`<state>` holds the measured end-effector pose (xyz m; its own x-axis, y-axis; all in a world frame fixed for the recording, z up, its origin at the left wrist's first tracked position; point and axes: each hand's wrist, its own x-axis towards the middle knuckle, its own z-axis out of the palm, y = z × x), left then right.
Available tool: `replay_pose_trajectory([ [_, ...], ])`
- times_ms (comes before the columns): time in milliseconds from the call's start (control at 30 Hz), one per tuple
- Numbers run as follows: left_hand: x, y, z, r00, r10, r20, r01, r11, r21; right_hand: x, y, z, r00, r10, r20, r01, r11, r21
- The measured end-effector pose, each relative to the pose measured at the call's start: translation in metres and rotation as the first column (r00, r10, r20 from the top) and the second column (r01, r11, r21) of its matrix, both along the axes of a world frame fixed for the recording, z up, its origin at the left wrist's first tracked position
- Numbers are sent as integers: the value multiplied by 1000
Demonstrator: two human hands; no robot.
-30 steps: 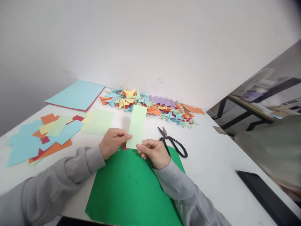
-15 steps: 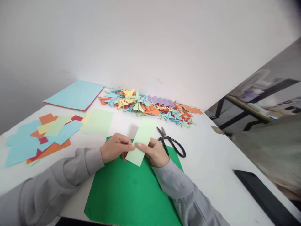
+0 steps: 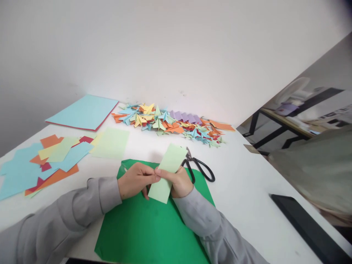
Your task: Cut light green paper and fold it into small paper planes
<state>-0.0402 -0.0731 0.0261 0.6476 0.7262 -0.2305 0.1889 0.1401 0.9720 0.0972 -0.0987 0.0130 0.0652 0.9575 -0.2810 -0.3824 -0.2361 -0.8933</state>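
Working above a broad, flat green sheet (image 3: 148, 231) at lower centre of the frame. Pinching the left edge of a pale green oblong paper strip (image 3: 160, 190) with the left hand (image 3: 137, 180), gripping across its middle with the right hand (image 3: 182, 183), thumb on top. Keeping both equally near, slanting its long axis from lower left to upper right, towards black-handled metal scissors (image 3: 189, 157) right of centre.

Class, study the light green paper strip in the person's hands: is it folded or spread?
Spread: the light green paper strip shows one long, flat face, with no visible fold, between left hand and right hand.
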Motion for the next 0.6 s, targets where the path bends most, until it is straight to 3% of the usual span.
replay_pose_trajectory([
  [133, 2, -5, 4, 1000, 6, 23, -4, 996, -90, -1, 0, 5, 992, -8, -125, -4, 995, -98],
  [400, 4, -13, 4, 999, -50, -20, 49, 997, -54, 7, 6, 19, 966, -175, -188, 136, 970, -202],
  [600, 4, -14, 3, 997, -61, -46, 61, 998, -2, 21, 11, 15, 978, -150, -146, 126, 979, -160],
])
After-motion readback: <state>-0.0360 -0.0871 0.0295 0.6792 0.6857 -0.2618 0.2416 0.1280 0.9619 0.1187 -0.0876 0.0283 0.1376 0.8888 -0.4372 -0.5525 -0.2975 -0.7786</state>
